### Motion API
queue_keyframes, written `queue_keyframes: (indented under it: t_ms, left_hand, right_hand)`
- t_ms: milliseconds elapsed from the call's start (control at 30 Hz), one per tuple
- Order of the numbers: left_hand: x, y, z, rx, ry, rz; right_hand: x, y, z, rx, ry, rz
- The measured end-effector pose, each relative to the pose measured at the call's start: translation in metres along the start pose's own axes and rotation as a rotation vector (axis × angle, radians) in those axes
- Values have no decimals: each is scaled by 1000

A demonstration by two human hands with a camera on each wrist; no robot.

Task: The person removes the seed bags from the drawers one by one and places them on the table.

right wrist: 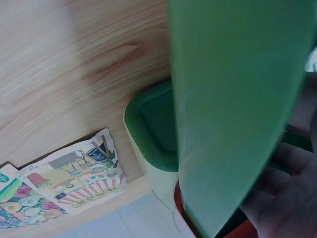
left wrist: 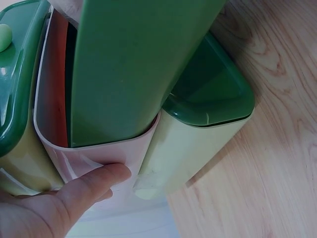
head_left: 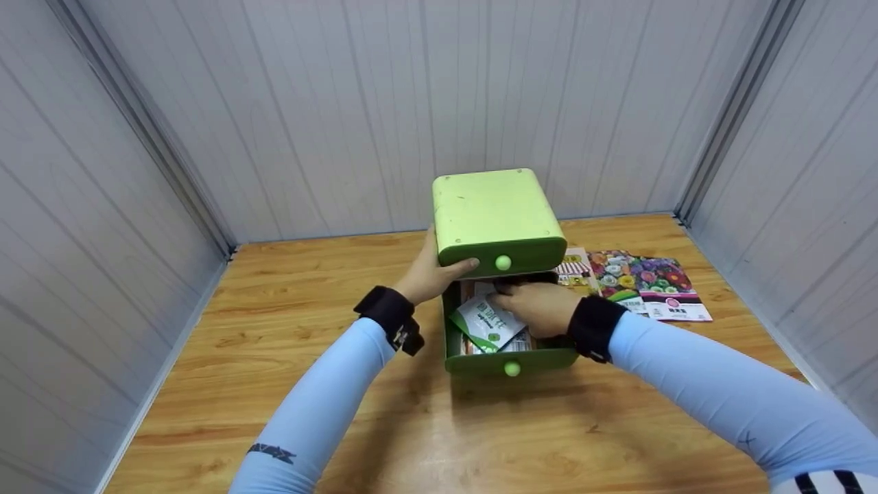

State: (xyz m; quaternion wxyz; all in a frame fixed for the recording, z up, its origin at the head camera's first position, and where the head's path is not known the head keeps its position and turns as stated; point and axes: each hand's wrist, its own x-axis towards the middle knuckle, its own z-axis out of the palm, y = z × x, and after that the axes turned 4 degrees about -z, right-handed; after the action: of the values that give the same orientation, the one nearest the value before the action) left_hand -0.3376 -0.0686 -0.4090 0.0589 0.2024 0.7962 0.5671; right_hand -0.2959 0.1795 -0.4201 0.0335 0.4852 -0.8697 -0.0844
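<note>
A small stacked cabinet (head_left: 497, 206) has a yellow-green top and a dark green front with a round knob. One dark green drawer (head_left: 480, 363) juts out below that top front, and in the left wrist view it extends from a pink middle section (left wrist: 109, 153). Straight along the cabinet's left front corner rests my left hand (head_left: 429, 274), thumb forward and other fingers mostly hidden at the side. My right hand (head_left: 542, 307) reaches down inside the drawer beside a white and green packet (head_left: 490, 322). Its fingertips are hidden, so I cannot tell whether they pinch anything.
Several flower-printed seed packets (head_left: 669, 291) lie on the wooden table (head_left: 309, 309), right of the cabinet. A packet with a striped awning picture (right wrist: 81, 176) lies closest to it. Pale panel walls (head_left: 329, 116) enclose the table at the back and sides.
</note>
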Motion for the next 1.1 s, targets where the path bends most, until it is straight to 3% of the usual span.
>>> queue_keyframes:
  t_ms: [167, 333, 533, 700, 967, 1100]
  left_hand:
    - [0, 2, 0, 2, 5, 5]
    - [1, 1, 0, -18, -3, 18]
    - [0, 0, 1, -25, 8, 24]
    - [-2, 0, 0, -33, 20, 16]
    - [-7, 2, -5, 11, 13, -105]
    - [-14, 2, -9, 66, 19, -220]
  right_hand:
    - [-2, 0, 1, 31, 2, 17]
    - [-4, 1, 2, 61, 87, -16]
    - [-5, 2, 6, 44, 181, -49]
    - [-5, 1, 6, 7, 191, -22]
    - [-7, -1, 3, -40, 275, 40]
    - [-11, -1, 1, -43, 312, 40]
